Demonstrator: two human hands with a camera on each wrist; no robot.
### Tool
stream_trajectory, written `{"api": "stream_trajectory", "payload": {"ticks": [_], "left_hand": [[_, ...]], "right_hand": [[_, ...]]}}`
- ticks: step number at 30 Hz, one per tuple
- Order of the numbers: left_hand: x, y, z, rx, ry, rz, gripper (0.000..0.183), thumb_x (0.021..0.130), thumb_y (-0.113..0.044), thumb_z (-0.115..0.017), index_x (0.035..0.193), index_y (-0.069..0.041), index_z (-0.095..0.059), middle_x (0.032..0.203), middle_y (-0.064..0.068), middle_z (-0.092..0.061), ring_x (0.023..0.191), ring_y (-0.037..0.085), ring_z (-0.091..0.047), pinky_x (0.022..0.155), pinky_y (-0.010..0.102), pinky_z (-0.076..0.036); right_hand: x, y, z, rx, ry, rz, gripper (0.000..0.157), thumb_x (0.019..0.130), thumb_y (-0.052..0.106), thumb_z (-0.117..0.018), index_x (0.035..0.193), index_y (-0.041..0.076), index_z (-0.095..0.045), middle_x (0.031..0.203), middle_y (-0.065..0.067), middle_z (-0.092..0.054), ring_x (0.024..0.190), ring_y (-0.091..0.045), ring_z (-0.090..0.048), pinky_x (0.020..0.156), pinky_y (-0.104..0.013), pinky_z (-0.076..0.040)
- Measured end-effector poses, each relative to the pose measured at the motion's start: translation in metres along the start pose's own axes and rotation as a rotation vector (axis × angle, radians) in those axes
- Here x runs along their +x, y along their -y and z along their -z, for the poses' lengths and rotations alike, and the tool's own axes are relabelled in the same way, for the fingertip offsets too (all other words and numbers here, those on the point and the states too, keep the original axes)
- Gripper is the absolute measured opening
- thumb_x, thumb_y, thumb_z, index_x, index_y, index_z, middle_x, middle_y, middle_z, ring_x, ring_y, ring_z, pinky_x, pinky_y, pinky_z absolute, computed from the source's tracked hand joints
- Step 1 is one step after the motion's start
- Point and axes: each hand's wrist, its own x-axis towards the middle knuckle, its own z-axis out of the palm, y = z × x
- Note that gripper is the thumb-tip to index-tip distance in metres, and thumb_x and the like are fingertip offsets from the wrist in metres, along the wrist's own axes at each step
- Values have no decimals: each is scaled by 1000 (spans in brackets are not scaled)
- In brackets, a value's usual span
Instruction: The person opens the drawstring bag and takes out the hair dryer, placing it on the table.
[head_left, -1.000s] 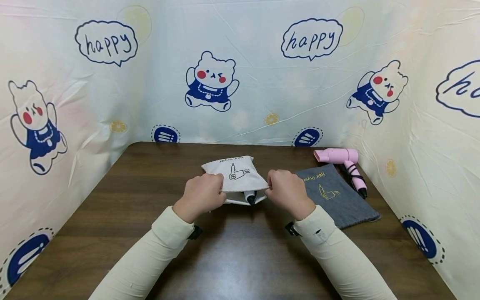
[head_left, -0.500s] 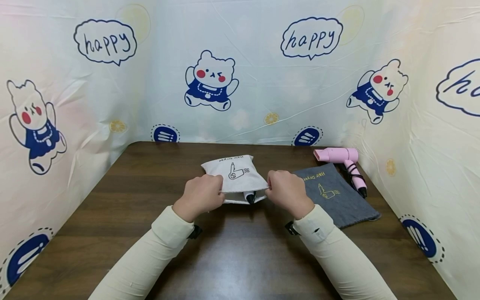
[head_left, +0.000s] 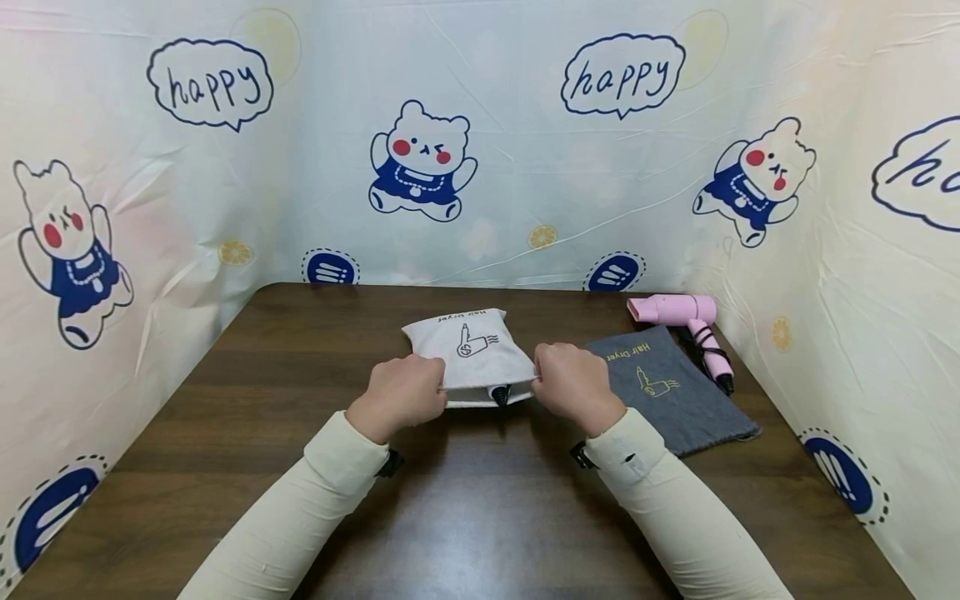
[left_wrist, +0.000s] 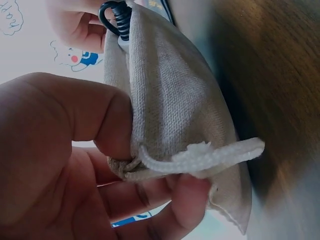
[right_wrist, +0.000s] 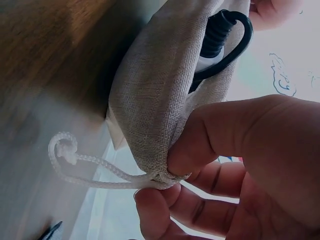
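Observation:
A white drawstring pouch [head_left: 480, 354] printed with a hair dryer lies mid-table, its mouth toward me. Inside it sits a hair dryer, of which only the black ribbed cord end [head_left: 500, 394] and a bit of pale handle show; the rest is hidden. My left hand [head_left: 401, 392] pinches the left corner of the mouth between thumb and fingers. At the opposite corner, my right hand [head_left: 576, 385] does the same. A white drawcord [left_wrist: 215, 159] loops out by the left fingers in the left wrist view. Another knotted cord loop [right_wrist: 100, 184] hangs beside the right fingers in the right wrist view.
A dark grey pouch [head_left: 675, 408] lettered "Hair Dryer" lies flat to the right of my right hand. Behind it, near the table's far right corner, rests a pink hair dryer [head_left: 675, 310] with its black cord wound round the handle. Printed curtains enclose the brown table [head_left: 300, 350].
The pouch's mouth has narrowed, its upper edge sinking nearer the lower one, and less of the handle shows. Both hands have dropped slightly while keeping their grip on the corners.

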Motion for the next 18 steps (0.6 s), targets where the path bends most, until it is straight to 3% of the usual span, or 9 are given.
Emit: {"api": "stream_trajectory", "payload": {"ticks": [13, 18], "left_hand": [[3, 0, -9, 32, 140, 14, 12, 97, -20, -54, 87, -18, -62, 83, 0, -64, 73, 24, -60, 61, 49, -47], [5, 0, -13, 33, 153, 21, 13, 96, -19, -54, 87, -18, -62, 81, 0, -63, 72, 24, -60, 61, 49, -48]], "right_hand": [[1, 1, -8, -15, 28, 11, 9, 93, 18, -60, 88, 21, -67, 84, 2, -63, 73, -20, -59, 57, -46, -47], [3, 2, -9, -17, 72, 1, 8, 95, 19, -61, 92, 20, -69, 86, 2, -63, 73, -19, -58, 58, -44, -47]]}}
